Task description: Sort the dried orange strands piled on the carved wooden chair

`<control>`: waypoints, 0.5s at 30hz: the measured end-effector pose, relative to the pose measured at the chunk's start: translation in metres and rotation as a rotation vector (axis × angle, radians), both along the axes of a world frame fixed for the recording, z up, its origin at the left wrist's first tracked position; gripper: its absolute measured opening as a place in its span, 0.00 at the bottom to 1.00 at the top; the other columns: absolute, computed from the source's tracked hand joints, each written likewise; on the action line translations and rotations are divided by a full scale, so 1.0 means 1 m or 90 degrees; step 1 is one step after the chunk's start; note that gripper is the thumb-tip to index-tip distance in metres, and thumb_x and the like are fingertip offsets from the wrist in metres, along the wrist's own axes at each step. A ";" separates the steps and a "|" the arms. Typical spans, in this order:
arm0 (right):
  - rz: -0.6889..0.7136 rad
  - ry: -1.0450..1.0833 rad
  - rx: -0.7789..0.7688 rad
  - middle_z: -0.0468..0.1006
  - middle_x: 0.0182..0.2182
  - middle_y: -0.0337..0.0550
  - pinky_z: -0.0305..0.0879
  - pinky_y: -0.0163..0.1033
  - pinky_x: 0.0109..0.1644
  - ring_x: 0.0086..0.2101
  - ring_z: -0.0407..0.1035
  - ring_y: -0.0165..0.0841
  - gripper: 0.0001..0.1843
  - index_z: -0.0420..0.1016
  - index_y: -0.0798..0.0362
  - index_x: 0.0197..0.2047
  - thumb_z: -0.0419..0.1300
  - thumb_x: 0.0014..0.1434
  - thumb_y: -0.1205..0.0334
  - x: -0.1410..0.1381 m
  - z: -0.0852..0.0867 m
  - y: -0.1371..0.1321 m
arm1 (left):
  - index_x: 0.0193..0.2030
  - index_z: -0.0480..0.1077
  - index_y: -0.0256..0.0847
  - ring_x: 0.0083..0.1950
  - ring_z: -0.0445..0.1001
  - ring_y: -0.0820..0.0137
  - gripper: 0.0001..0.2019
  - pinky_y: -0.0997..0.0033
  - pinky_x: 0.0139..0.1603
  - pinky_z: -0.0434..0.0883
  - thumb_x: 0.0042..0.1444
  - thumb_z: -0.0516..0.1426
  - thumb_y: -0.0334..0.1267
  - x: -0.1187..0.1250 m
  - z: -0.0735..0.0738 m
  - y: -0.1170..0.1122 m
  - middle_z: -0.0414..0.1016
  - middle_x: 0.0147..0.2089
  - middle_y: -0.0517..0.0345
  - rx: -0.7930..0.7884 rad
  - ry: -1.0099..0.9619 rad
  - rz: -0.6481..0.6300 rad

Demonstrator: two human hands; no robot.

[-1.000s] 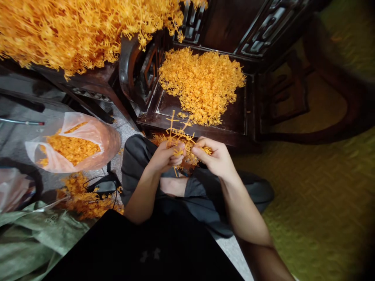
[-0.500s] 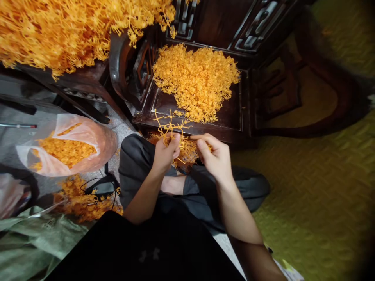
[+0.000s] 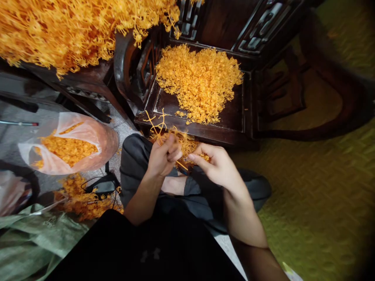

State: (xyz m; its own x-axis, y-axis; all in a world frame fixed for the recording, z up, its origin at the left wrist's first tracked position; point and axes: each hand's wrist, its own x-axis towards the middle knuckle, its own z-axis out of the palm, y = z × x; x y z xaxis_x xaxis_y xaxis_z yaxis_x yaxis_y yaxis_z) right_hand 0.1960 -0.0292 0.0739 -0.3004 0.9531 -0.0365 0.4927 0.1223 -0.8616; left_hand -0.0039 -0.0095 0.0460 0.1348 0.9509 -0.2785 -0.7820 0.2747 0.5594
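In the head view, the person's left hand [image 3: 164,158] is blurred but its grip is closed around a branched orange stem [image 3: 158,127]. The stem's forked tips stand out beyond the thumb, towards the chair, while its middle is hidden inside the fist. A thin straight orange stick [image 3: 182,166] shows just below the fingers; whether it is part of the same stem cannot be told. The right hand [image 3: 215,166] is near the left, not touching it, its thumb and forefinger drawn together and its grip curled on small orange pieces [image 3: 206,157]. The stem lies clear of this grip. Behind both hands, below the front edge of the seat, is a tangled orange mass [image 3: 189,146].

A heap of spidery orange florets [image 3: 202,86] lies on the dark wooden chair [image 3: 230,111]. A larger orange pile [image 3: 73,35] overhangs the desk [image 3: 93,76] on the left. On the floor stand a translucent plastic bag [image 3: 108,136] of orange bits and, nearer the body, a loose orange clump [image 3: 88,205] beside a green sack [image 3: 38,238].
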 end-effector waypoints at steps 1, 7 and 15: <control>-0.031 0.003 -0.012 0.71 0.22 0.37 0.58 0.35 0.29 0.24 0.63 0.27 0.18 0.72 0.54 0.27 0.66 0.65 0.53 0.011 0.001 -0.002 | 0.34 0.71 0.37 0.17 0.46 0.84 0.11 0.84 0.17 0.48 0.60 0.66 0.41 -0.009 0.007 -0.001 0.50 0.19 0.72 0.007 -0.010 0.040; -0.168 0.354 -0.162 0.78 0.32 0.42 0.52 0.33 0.17 0.20 0.64 0.26 0.15 0.76 0.52 0.35 0.67 0.63 0.48 0.041 -0.001 0.006 | 0.31 0.67 0.39 0.17 0.47 0.84 0.13 0.84 0.18 0.50 0.65 0.63 0.39 -0.033 0.027 -0.015 0.53 0.20 0.71 0.059 0.024 0.035; -0.191 0.793 -0.366 0.61 0.23 0.32 0.41 0.24 0.15 0.19 0.50 0.21 0.16 0.71 0.51 0.35 0.68 0.62 0.49 0.028 -0.011 0.061 | 0.31 0.67 0.39 0.17 0.50 0.84 0.14 0.83 0.19 0.51 0.62 0.66 0.41 -0.020 0.017 -0.015 0.56 0.20 0.70 0.092 0.028 -0.014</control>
State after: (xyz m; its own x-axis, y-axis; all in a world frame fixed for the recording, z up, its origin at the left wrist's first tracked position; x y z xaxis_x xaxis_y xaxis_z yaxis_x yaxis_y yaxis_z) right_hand 0.2244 0.0317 0.0633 -0.2140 0.9288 -0.3024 -0.6779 -0.3641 -0.6387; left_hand -0.0235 -0.0243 0.0635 0.1476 0.9785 -0.1443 -0.7506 0.2058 0.6279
